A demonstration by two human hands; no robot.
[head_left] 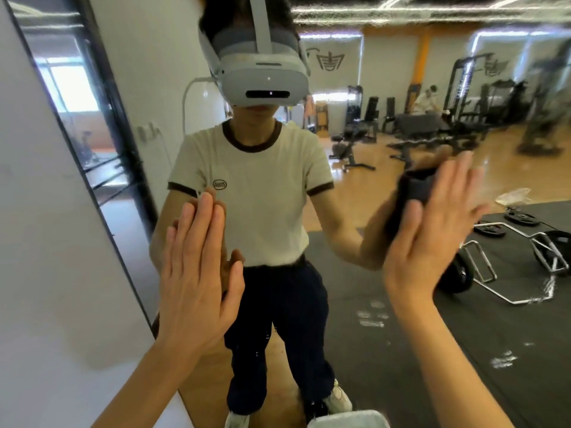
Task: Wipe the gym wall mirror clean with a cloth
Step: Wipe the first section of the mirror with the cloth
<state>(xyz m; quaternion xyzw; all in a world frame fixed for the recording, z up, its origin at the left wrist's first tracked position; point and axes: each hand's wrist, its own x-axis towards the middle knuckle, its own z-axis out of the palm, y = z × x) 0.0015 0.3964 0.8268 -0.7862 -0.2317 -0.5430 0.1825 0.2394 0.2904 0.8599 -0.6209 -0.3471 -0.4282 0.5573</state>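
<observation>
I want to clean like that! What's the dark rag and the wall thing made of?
The rag looks like soft dark fabric; it bunches under the right hand. The mirror looks like glossy glass; it reflects the gym and shows smudges.

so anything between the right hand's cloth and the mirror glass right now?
Nothing visible. The right hand presses the dark cloth flat against the mirror, its reflection meeting it directly. The left hand rests flat on the glass further left, apart from the cloth. White smears sit lower on the glass.
</observation>
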